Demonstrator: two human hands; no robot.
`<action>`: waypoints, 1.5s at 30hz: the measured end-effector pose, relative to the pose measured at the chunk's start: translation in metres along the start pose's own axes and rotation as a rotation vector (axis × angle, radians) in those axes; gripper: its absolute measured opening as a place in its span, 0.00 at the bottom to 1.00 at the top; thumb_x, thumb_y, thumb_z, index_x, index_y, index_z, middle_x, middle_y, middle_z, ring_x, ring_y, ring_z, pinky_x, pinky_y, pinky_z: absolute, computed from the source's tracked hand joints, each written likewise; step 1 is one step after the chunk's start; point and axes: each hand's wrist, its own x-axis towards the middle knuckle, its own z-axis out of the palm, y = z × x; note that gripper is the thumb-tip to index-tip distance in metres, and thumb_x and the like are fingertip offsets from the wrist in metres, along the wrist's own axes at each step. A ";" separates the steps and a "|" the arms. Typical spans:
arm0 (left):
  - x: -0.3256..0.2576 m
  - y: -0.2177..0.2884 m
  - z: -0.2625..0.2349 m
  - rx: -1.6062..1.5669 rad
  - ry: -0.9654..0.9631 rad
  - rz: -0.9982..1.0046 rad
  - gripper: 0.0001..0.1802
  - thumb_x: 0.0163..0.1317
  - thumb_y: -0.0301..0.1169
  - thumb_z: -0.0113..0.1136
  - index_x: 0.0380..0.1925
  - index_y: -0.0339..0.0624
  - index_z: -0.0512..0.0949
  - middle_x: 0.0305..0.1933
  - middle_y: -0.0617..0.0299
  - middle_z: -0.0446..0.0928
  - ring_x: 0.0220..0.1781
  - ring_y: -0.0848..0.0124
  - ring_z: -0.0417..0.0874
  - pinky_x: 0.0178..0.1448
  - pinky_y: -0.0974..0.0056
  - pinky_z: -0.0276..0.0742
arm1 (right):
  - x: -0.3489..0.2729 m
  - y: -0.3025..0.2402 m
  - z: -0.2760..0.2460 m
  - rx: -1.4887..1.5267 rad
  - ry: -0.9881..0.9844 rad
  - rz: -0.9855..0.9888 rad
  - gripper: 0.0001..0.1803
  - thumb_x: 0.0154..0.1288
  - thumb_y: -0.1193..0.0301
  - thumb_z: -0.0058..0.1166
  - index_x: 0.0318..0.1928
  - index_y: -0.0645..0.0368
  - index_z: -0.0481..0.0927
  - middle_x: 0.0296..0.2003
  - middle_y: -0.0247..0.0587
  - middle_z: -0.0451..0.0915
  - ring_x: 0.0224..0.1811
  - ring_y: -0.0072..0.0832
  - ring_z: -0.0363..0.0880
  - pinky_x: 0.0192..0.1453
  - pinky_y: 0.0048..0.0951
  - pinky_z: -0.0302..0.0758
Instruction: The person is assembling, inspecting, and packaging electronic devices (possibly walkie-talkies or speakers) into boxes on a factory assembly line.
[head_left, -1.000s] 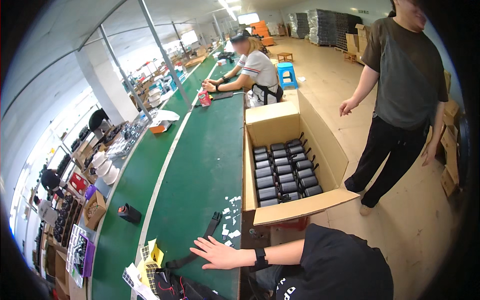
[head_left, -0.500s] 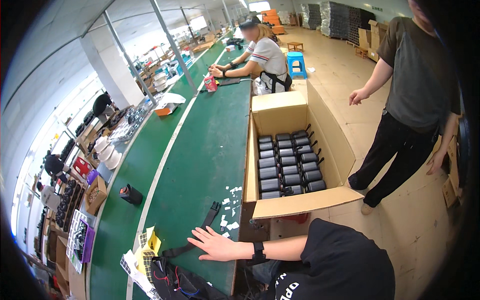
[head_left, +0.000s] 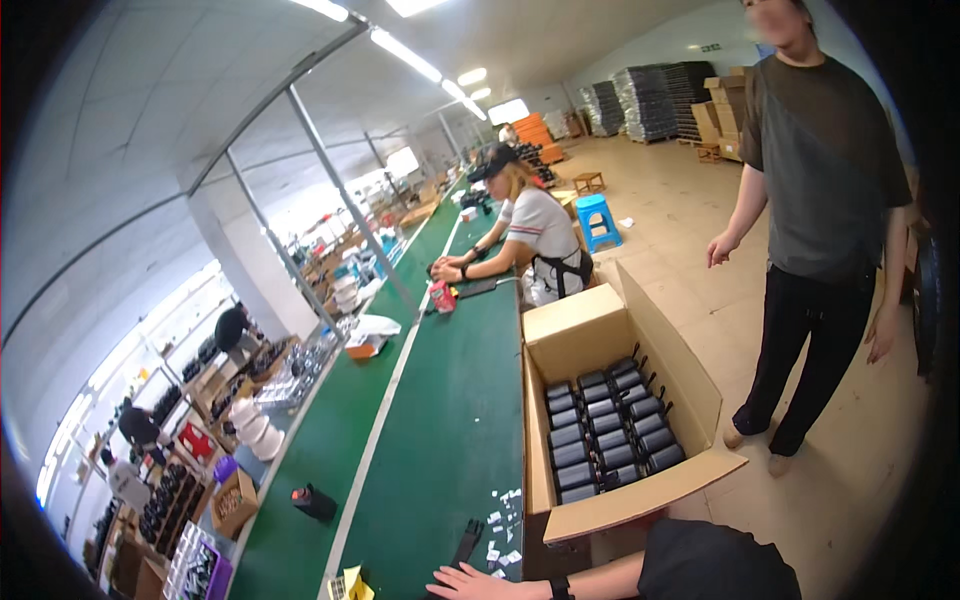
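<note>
Palm down at the bottom of the view, my right hand (head_left: 478,583) lies with its fingers spread on the green table (head_left: 430,450). It is open and no object shows in its grip. Just beyond the fingers lies a black strap with a plastic buckle (head_left: 468,541); part of it runs under or beside the hand, I cannot tell which. Small white paper scraps (head_left: 503,540) are scattered to the right of the strap. A piece of yellow packaging (head_left: 350,584) shows at the lower edge, left of my hand. My left hand is out of view.
An open cardboard box (head_left: 690,480) with rows of black devices (head_left: 608,432) stands at the table's right edge. A black cylindrical object (head_left: 314,503) stands on the left of the table. One person (head_left: 825,170) stands at right; another (head_left: 545,225) works farther along. A blue stool (head_left: 597,222) is behind.
My view has tilted upward, so the table and my right hand appear lower in the picture. The black bag has left the view. My right hand stays flat by the strap.
</note>
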 end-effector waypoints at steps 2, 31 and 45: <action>0.006 -0.006 0.007 0.049 -0.035 0.023 0.18 0.60 0.24 0.54 0.50 0.27 0.69 0.51 0.45 0.70 0.50 0.59 0.74 0.53 0.62 0.72 | -0.001 -0.001 -0.002 0.007 0.006 -0.007 0.36 0.61 0.54 0.50 0.63 0.62 0.57 0.62 0.62 0.57 0.67 0.54 0.52 0.67 0.55 0.51; -0.012 -0.042 -0.064 1.106 0.032 0.330 0.19 0.62 0.36 0.56 0.44 0.29 0.72 0.44 0.41 0.74 0.45 0.49 0.75 0.50 0.51 0.71 | 0.008 0.002 0.004 -0.103 0.006 -0.010 0.37 0.61 0.55 0.51 0.64 0.63 0.57 0.61 0.59 0.58 0.66 0.50 0.54 0.68 0.50 0.51; -0.010 -0.042 -0.061 1.183 -0.043 0.494 0.18 0.63 0.39 0.55 0.39 0.32 0.74 0.39 0.45 0.74 0.41 0.48 0.74 0.46 0.50 0.70 | 0.010 0.004 0.001 -0.098 0.028 0.000 0.37 0.59 0.55 0.54 0.63 0.61 0.58 0.61 0.59 0.59 0.66 0.49 0.55 0.67 0.49 0.52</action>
